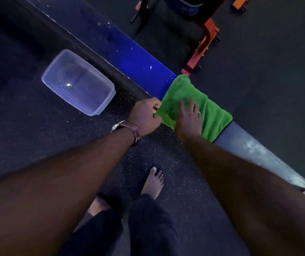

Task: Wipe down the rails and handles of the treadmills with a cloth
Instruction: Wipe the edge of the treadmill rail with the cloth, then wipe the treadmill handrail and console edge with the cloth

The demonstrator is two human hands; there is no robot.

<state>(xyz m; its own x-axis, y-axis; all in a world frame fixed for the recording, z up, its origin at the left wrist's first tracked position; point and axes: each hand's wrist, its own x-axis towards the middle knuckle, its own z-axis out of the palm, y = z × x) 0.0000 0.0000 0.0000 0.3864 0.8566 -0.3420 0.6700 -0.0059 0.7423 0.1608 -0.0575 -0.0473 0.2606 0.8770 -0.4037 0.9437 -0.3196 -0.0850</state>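
Observation:
A green cloth (210,109) lies draped over a long rail (129,58) that runs diagonally from upper left to lower right. The rail is blue above the cloth and pale grey below it. My left hand (146,115), with a watch on its wrist, pinches the cloth's left edge in closed fingers. My right hand (188,121) lies flat on top of the cloth with fingers spread, pressing it onto the rail.
A clear plastic tub (77,82) sits on the dark speckled floor left of the rail. An orange and black equipment frame (205,43) on small wheels stands beyond the rail. My bare feet (154,182) are on the floor below my hands.

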